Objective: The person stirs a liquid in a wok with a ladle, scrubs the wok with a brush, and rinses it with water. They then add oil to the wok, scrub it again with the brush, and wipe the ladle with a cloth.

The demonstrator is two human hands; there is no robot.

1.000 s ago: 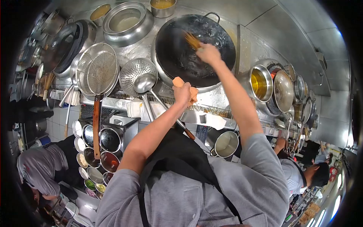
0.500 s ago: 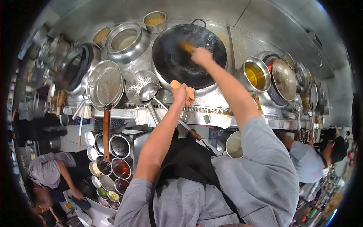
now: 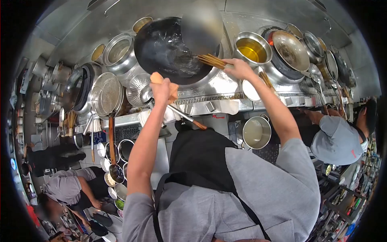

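My left hand [image 3: 161, 86] grips the near rim of a big black wok [image 3: 169, 48] through a folded orange cloth [image 3: 172, 89]. The wok is tilted and dark water swirls inside it. My right hand [image 3: 241, 68] holds a bamboo brush [image 3: 210, 60] whose bristles point left into the wok's water. Both my arms reach up from my grey shirt and black apron.
A ladle [image 3: 147, 94], a perforated skimmer [image 3: 136, 87] and a mesh strainer [image 3: 106, 94] lie left of the wok. A pot of yellow oil [image 3: 252, 48] stands to the right. Seasoning bowls [image 3: 117, 173] sit lower left. Co-workers stand at the left [image 3: 66, 187] and right [image 3: 336, 139].
The wok has tipped up and its water now sloshes. My right hand has drawn the brush from the wok's middle to its right rim. The view has swung left and down.
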